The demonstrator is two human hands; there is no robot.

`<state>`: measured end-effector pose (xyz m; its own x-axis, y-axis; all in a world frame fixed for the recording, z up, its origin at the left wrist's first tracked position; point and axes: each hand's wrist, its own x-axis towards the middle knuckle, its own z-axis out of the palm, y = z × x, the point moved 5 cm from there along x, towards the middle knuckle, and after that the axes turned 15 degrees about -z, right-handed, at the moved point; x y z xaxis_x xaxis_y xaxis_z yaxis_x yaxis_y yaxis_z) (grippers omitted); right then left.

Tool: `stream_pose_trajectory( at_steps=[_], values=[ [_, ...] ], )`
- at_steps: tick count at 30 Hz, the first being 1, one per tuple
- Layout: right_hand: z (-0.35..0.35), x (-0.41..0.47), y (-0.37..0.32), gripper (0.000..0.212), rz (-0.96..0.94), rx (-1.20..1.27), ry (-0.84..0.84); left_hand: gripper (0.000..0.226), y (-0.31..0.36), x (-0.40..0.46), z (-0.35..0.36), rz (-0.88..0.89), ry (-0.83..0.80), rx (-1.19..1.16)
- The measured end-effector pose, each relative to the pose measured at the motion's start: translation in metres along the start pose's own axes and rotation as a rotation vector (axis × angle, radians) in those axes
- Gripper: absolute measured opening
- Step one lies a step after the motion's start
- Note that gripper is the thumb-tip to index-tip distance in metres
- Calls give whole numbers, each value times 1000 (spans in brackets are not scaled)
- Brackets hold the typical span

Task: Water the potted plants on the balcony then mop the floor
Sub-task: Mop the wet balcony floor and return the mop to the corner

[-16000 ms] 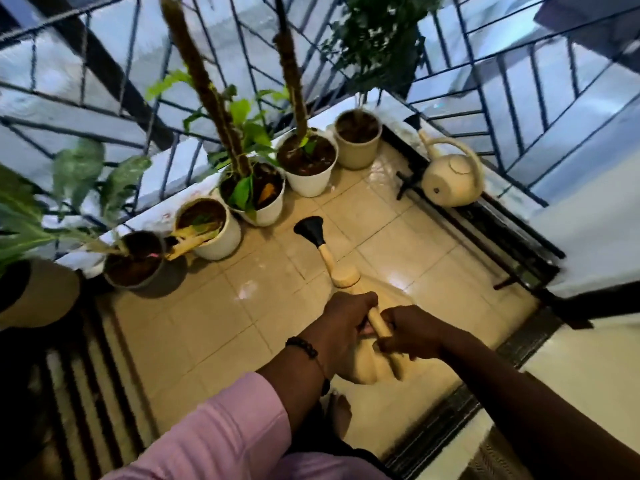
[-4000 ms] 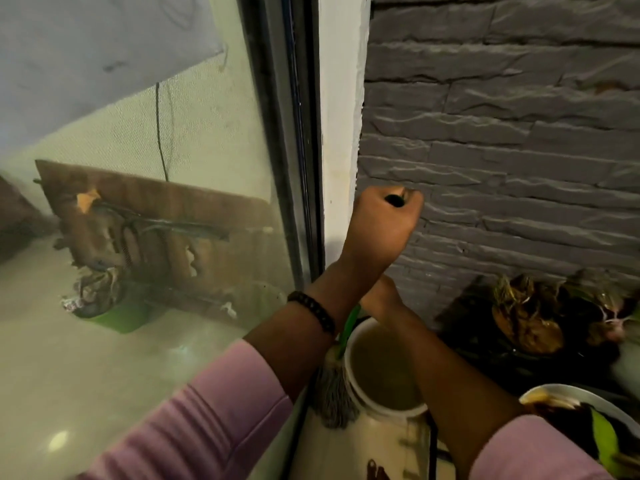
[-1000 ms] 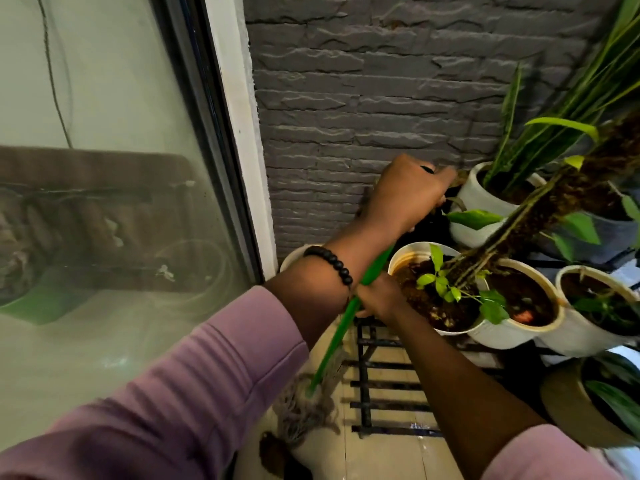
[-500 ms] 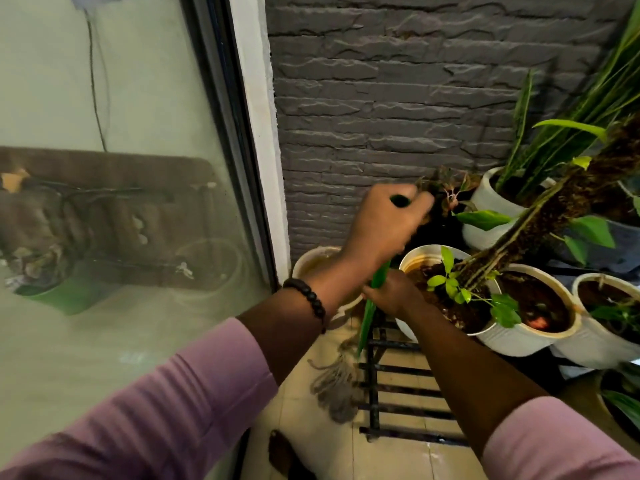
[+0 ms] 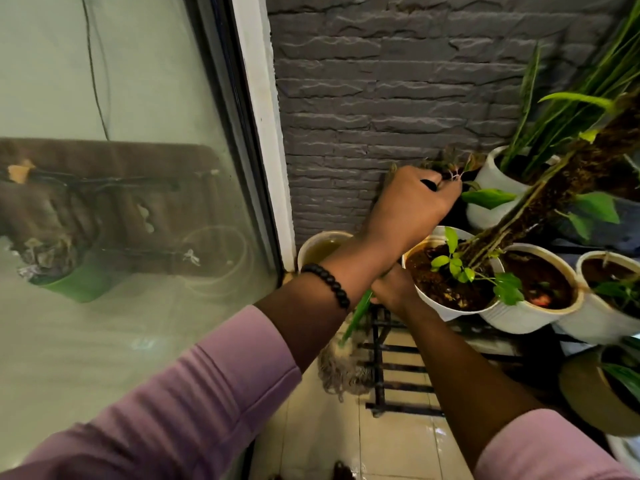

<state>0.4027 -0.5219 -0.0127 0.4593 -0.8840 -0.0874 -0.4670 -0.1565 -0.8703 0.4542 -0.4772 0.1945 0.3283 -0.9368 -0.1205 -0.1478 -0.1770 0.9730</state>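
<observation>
A mop with a green handle [image 5: 356, 315] and a grey stringy head [image 5: 341, 370] stands over the wet cream floor tiles [image 5: 311, 434]. My left hand [image 5: 412, 206] is closed around the handle's black top end, high up near the grey brick wall. Lower down, my right hand [image 5: 393, 289] grips the same handle, partly hidden behind my left forearm. A white bucket of murky water [image 5: 320, 247] stands in the corner just behind the mop. White pots with plants [image 5: 450, 282] line the right side.
A glass sliding door [image 5: 121, 202] with a dark frame fills the left. A black metal rack [image 5: 384, 362] lies low on the floor under the pots. More white pots [image 5: 540, 299] and a tan pot [image 5: 588, 396] crowd the right edge. My foot [image 5: 341, 472] shows at the bottom.
The mop head came out of the bucket and now hangs over the tiles. My left hand has shifted a little right and down with the handle's top; the view drifted slightly.
</observation>
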Motion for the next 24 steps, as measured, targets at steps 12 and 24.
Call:
stream_pose_trajectory(
  at_steps=[12,24],
  values=[
    [10,-79,-4,21,45,-16,-51,43,-3,-32,10,-13,-213,-46],
    [19,-80,-14,10,-156,-129,-9,37,-20,-78,-19,123,-188,-88]
  ],
)
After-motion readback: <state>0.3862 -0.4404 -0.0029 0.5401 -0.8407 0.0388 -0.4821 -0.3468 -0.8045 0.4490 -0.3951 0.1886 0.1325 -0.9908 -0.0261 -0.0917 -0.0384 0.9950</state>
